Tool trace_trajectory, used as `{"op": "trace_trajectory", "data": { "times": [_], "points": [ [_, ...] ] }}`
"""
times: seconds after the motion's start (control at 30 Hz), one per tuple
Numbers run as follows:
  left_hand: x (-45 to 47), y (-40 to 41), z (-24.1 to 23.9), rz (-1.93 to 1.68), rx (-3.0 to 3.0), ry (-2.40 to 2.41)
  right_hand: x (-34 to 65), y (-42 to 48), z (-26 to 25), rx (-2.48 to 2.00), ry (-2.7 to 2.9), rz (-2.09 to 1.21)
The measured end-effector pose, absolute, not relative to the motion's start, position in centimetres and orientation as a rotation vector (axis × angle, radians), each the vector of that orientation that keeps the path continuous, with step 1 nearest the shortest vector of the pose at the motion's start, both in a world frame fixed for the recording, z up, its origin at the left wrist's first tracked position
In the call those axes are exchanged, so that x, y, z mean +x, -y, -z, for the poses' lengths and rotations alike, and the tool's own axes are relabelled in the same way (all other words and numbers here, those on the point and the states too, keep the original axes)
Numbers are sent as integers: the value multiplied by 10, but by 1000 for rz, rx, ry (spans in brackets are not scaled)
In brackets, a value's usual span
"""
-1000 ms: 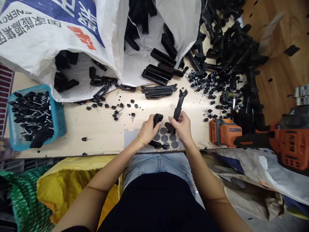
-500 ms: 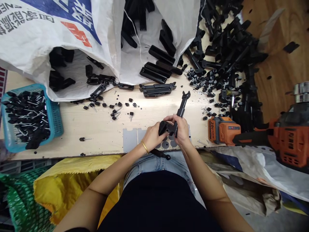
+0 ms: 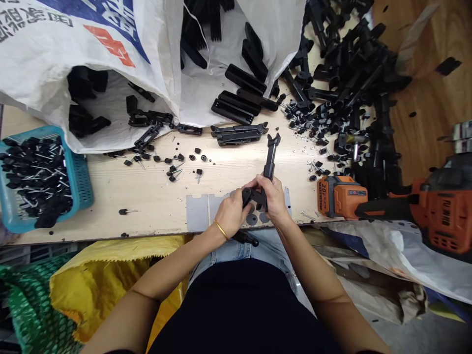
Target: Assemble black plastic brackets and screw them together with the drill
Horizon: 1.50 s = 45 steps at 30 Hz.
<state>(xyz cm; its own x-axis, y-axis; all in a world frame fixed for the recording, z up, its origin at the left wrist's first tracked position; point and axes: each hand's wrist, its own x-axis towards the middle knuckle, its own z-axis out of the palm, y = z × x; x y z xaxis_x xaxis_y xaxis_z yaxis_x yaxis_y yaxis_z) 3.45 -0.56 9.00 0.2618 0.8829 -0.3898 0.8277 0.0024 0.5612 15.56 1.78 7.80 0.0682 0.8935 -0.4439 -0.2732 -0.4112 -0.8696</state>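
Note:
Above the near edge of the bench, both of my hands are closed on a black jointed plastic arm (image 3: 270,156). My right hand (image 3: 276,197) wraps its upright bar, whose forked tip points away from me. My left hand (image 3: 230,215) grips the thicker jointed part at the left, and a gold bangle circles that wrist. A black rod with a ball end (image 3: 248,239) sticks out below the left hand; its link to the arm is hidden. Beneath the hands lie grey sheets (image 3: 197,212) with round dark spots.
A blue basket (image 3: 83,179) of black-headed screws stands at the left. White sacks (image 3: 162,64) holding black parts fill the back. Loose black parts (image 3: 354,73) and screws pile up at the right, near an orange power tool (image 3: 444,211). A folded black assembly (image 3: 239,133) lies mid-bench.
The arm's forked end has swung left and stands more upright. My hands have shifted slightly around the joint, still holding it. The whole view has moved a little.

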Motion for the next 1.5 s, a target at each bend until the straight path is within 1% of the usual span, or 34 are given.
{"op": "trace_trajectory", "data": {
  "times": [0.17,0.3,0.4,0.53,0.67,0.87,1.1,1.3,1.43,1.5],
  "points": [
    [36,20,-95,53,1768,-1547,144,-6,-72,-1371,563,-1511],
    [33,23,-93,-137,1680,-1417,151,-4,-73,-1389,556,-1510],
    [30,27,-92,-261,1529,-1282,161,-7,-79,-1309,540,-1533],
    [33,41,-91,-315,1494,-1349,163,-6,-84,-1305,527,-1558],
    [39,53,-97,-256,1499,-1412,161,0,-82,-1264,498,-1541],
    [37,53,-107,-123,1478,-1371,168,-1,-83,-1167,602,-1740],
    [35,52,-104,-156,1499,-1437,156,4,-83,-1249,515,-1522],
    [34,49,-100,-166,1559,-1409,151,3,-81,-1238,467,-1494],
    [24,23,-87,-119,1660,-1255,161,2,-69,-1355,416,-1412],
    [13,-1,-78,-78,1762,-1132,180,1,-66,-1494,518,-1457]
  ]
}}
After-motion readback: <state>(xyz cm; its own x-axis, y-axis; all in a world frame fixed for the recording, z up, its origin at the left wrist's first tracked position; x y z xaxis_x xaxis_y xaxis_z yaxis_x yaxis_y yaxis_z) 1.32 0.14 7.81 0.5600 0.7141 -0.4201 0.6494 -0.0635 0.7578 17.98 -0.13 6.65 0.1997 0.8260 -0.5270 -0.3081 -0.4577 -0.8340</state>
